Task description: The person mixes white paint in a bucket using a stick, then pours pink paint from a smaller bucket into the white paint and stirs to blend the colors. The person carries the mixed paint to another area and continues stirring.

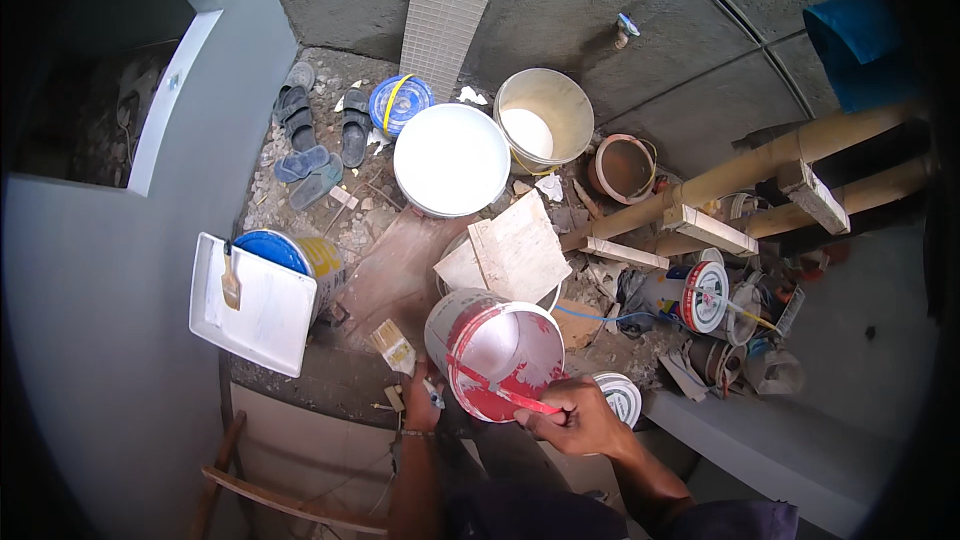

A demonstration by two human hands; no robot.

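My right hand (578, 418) is closed around the red handle (505, 392) of a paint bucket. The bucket (540, 335) leans with its mouth toward me; its inner wall is smeared red and whitish. In my left hand (420, 402), just left of the bucket, is a paintbrush (395, 345) with pale bristles pointing up and away. The fingers on its handle are partly hidden. Beyond the bucket, pale board pieces (520, 250) lie over a round container, and a large bucket of white paint (452, 160) stands farther off.
At left, a white paint tray (255, 330) with another brush (230, 285) rests by a yellow-blue bucket (325, 265). Sandals (297, 120) lie on rubble. Bamboo poles (740, 170) cross the right side above several paint cans (700, 300). A wooden ladder-like frame (290, 505) stands lower left.
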